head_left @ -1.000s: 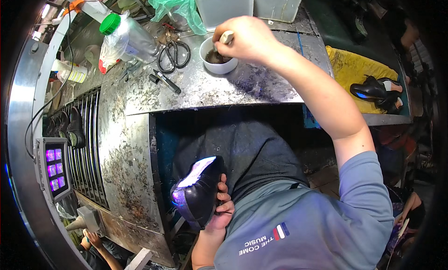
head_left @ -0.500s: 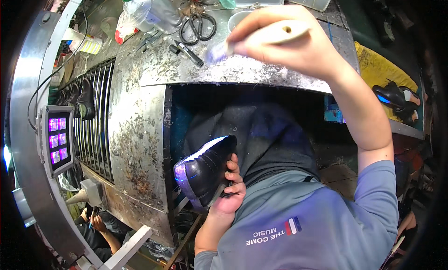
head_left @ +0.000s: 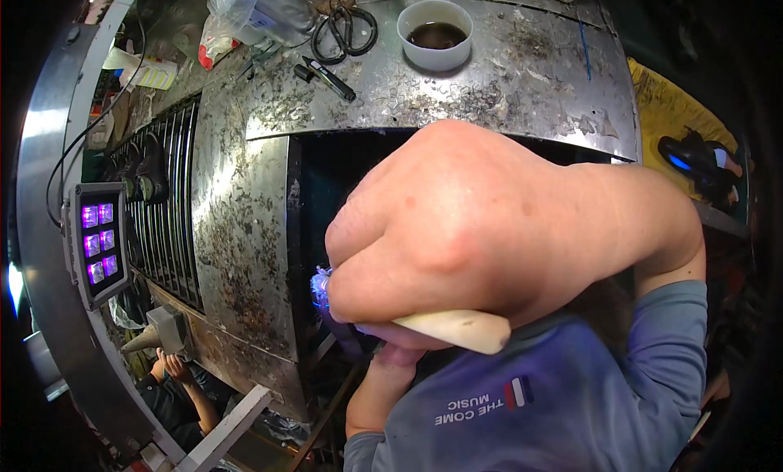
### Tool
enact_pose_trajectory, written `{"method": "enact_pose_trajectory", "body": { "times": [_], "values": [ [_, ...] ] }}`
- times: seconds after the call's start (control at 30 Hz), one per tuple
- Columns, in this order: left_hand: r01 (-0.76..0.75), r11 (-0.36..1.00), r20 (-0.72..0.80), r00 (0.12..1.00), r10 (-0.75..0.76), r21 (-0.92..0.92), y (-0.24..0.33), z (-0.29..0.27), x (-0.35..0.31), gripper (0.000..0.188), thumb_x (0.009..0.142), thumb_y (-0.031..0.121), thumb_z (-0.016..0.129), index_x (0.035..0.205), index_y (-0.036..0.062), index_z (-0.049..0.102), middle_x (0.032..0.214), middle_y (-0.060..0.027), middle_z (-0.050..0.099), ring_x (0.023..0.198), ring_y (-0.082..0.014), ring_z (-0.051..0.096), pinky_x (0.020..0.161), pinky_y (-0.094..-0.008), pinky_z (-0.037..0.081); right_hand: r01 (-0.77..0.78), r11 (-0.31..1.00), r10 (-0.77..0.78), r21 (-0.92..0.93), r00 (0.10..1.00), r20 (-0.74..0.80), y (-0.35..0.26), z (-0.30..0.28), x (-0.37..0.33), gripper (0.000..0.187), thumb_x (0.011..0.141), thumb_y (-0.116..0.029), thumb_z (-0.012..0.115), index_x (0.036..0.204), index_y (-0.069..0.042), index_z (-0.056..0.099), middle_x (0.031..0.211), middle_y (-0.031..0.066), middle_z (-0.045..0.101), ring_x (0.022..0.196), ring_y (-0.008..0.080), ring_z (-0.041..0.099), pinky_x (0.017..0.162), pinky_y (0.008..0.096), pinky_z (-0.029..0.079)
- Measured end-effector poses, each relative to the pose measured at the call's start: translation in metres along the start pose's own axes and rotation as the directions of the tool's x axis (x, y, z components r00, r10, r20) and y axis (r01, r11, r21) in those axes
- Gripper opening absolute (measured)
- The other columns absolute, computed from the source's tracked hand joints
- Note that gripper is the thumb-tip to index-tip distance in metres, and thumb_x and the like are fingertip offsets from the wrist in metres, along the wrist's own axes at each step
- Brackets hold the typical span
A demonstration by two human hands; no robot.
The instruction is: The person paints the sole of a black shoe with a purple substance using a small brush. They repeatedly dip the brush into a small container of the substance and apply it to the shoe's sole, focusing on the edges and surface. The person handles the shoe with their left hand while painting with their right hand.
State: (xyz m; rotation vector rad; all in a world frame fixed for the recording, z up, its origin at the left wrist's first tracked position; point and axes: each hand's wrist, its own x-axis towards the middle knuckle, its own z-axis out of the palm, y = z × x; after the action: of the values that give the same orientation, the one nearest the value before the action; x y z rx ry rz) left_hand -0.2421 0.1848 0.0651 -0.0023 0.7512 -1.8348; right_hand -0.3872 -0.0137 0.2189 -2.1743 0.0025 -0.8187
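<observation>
My right hand [head_left: 457, 227], back up, is closed around a brush with a pale wooden handle [head_left: 457, 329]. Its bristles [head_left: 320, 286], lit blue-violet, poke out to the left of my fingers. Beneath the brush is a black shoe, of which only a violet-lit sliver [head_left: 349, 335] shows; my right hand covers the rest. My left hand [head_left: 400, 356] comes up from below against the shoe, its fingers hidden behind my right hand. On the metal bench, a white bowl [head_left: 416, 58] contains dark liquid.
Scissors [head_left: 344, 36], a black marker [head_left: 330, 79] and a clear jar [head_left: 273, 15] lie toward the back of the bench. A lamp with violet lights [head_left: 98, 244] stands left, beside a metal grille [head_left: 167, 227]. Other dark shoes [head_left: 697, 162] rest on yellow cloth at right. Another person's hands [head_left: 174, 366] show lower left.
My right hand has brought the brush from above the bowl down toward me, onto the shoe. It now covers the shoe and most of my left hand, and the bowl is uncovered.
</observation>
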Motion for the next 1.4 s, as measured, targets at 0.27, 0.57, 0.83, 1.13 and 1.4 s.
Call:
{"method": "enact_pose_trajectory", "body": {
  "times": [0.27,0.57,0.83,1.13,1.4],
  "values": [
    [0.136,0.988,0.175,0.977,-0.122,-0.070,-0.004,-0.004,0.010,0.038,0.099,0.030,0.061,0.124,0.0010,0.061,0.103,-0.0111,0.074,0.088,-0.0197,0.075,0.057,-0.0269,0.058,0.030,0.999,-0.030,0.013,0.999,0.036,0.006,-0.004,-0.004,0.015,0.076,-0.017,0.076,0.079,-0.007,0.064,0.070,0.0065,0.059,0.064,0.0302,0.063,0.052,0.0403,0.049],
    [0.320,0.943,0.439,0.863,-0.252,-0.088,-0.012,-0.009,0.023,0.036,0.100,0.029,0.059,0.122,0.0005,0.061,0.100,-0.0116,0.074,0.086,-0.0198,0.075,0.057,-0.0270,0.058,0.119,0.982,-0.117,0.147,0.993,-0.018,0.018,0.004,-0.007,0.009,0.087,-0.013,0.072,0.091,-0.006,0.068,0.074,0.0081,0.062,0.067,0.0309,0.064,0.054,0.0398,0.049],
    [0.432,0.900,0.560,0.760,-0.330,-0.056,-0.016,-0.011,0.028,0.034,0.102,0.027,0.057,0.121,0.0000,0.062,0.098,-0.0120,0.074,0.084,-0.0198,0.075,0.057,-0.0271,0.059,0.141,0.943,-0.130,0.301,0.990,-0.057,0.024,0.018,-0.012,0.009,0.089,-0.014,0.071,0.091,-0.005,0.067,0.077,0.0094,0.063,0.068,0.0317,0.064,0.057,0.0401,0.050],
    [0.481,0.875,0.609,0.709,-0.354,-0.051,-0.017,-0.012,0.032,0.032,0.103,0.026,0.055,0.120,-0.0005,0.062,0.096,-0.0125,0.074,0.082,-0.0199,0.075,0.057,-0.0272,0.059,-0.007,0.928,0.014,0.373,1.000,-0.018,0.024,0.024,-0.022,0.010,0.074,-0.015,0.072,0.076,-0.006,0.069,0.071,0.0125,0.065,0.072,0.0355,0.065,0.066,0.0446,0.052],
    [0.404,0.912,0.582,0.759,-0.291,-0.071,-0.024,-0.008,0.029,0.030,0.106,0.021,0.050,0.119,-0.0029,0.062,0.089,-0.0134,0.075,0.076,-0.0207,0.076,0.060,-0.0278,0.060,0.041,0.929,-0.035,0.367,0.999,-0.023,0.034,0.021,-0.029,0.012,0.074,-0.015,0.071,0.080,-0.005,0.070,0.075,0.0134,0.067,0.073,0.0358,0.066,0.067,0.0443,0.053]
  ]
}}
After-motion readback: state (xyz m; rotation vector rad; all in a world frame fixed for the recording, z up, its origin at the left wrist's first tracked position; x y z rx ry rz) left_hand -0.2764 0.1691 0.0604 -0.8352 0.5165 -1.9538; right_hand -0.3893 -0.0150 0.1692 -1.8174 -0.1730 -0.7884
